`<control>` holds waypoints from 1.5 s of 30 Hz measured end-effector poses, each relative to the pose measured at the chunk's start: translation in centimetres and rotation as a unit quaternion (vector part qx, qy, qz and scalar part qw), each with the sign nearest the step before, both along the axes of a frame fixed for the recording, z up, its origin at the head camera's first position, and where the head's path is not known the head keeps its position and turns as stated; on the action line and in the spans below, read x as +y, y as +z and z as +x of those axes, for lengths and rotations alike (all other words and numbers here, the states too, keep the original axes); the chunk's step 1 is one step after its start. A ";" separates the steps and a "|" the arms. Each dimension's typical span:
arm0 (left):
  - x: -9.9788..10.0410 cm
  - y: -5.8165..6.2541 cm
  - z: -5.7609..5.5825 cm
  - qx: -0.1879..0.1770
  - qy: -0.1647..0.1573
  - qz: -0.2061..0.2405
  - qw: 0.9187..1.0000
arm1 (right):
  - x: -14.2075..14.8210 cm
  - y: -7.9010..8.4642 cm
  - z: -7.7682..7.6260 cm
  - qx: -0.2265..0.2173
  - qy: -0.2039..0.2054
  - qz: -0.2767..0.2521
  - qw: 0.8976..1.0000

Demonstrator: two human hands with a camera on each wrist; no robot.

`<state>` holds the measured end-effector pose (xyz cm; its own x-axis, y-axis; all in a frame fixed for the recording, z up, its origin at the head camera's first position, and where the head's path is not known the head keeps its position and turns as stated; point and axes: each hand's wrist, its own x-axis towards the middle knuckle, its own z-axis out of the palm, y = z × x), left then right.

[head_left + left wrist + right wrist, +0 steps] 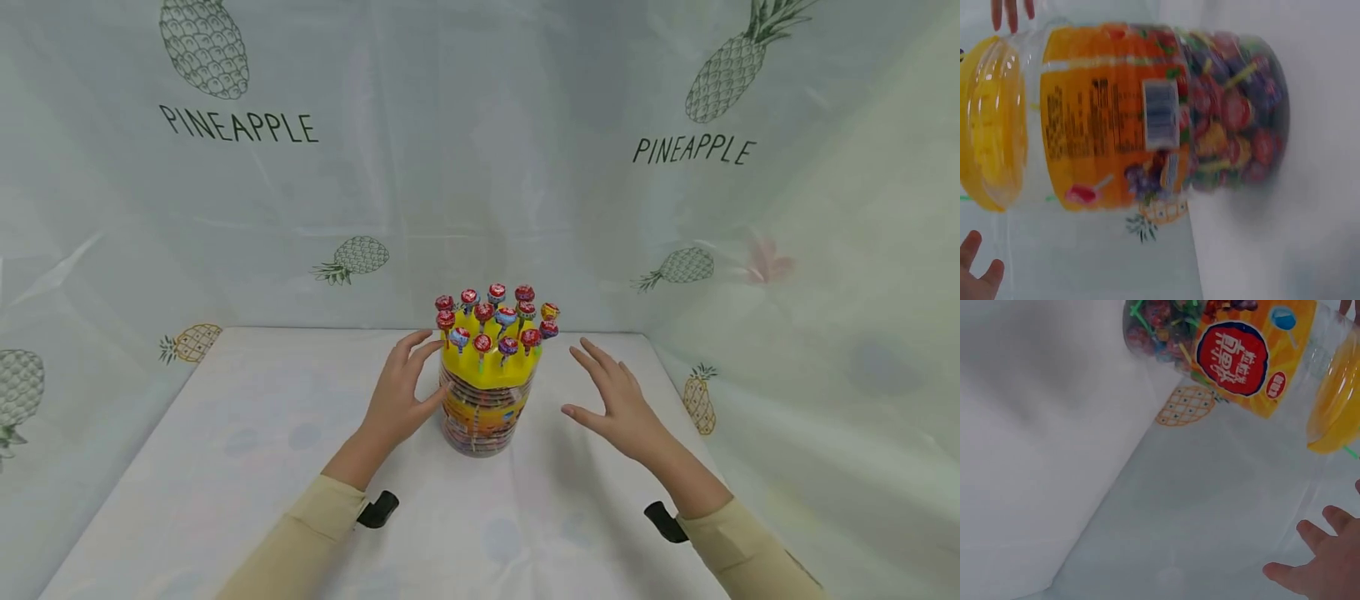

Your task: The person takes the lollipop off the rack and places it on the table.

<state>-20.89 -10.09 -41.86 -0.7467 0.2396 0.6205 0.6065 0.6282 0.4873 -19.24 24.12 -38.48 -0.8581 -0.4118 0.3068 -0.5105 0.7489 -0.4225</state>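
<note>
A clear plastic jar (477, 437) with an orange label (1094, 125) stands upright on the white table, wrapped lollipops (1235, 112) filling its lower part. Several more lollipops (483, 343) stick up from its yellow lid (487, 377). At the jar's left side is my left hand (397, 392), fingers spread and thumb overlapping the jar's edge in the head view; contact cannot be told. My right hand (618, 408) hovers to the right, apart from the jar, fingers spread and holding nothing. The right wrist view shows the red logo (1232, 357) on the label.
The white tabletop (247, 500) extends around the jar. A pale curtain (480, 183) printed with pineapples hangs behind the table and along its sides. Each wrist carries a small black device, one on the left (378, 509) and one on the right (666, 522).
</note>
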 end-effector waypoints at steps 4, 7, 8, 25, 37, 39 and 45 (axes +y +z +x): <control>1.7 -0.3 -0.3 -0.020 -0.016 0.064 0.998 | -0.5 0.4 -0.2 0.039 0.004 -0.051 0.998; 2.7 -0.3 -0.5 -0.040 -0.019 0.105 0.994 | -0.8 0.6 -0.4 0.085 0.010 -0.101 0.991; 3.0 -0.3 -0.6 -0.045 -0.017 0.116 0.992 | -0.9 0.6 -0.4 0.101 0.014 -0.117 0.988; 7.2 0.0 -1.8 -0.147 -0.017 0.257 0.955 | -3.7 1.6 -1.7 0.133 0.057 -0.242 0.960; 7.1 -0.7 -3.2 -0.132 -0.041 0.283 0.949 | -4.5 3.6 -3.6 0.000 0.117 -0.373 0.920; 7.1 -1.1 -3.4 -0.121 -0.044 0.281 0.951 | -4.4 2.8 -4.3 -0.019 0.123 -0.397 0.910; 7.3 -1.8 -3.4 -0.086 -0.042 0.293 0.951 | -4.7 2.3 -4.9 -0.038 0.105 -0.421 0.900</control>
<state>-24.28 -2.81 -43.62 -0.8429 -0.0465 0.5360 0.5218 0.1718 0.8356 -24.13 19.41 -36.16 -0.8205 -0.2165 0.5291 -0.5486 0.0378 -0.8352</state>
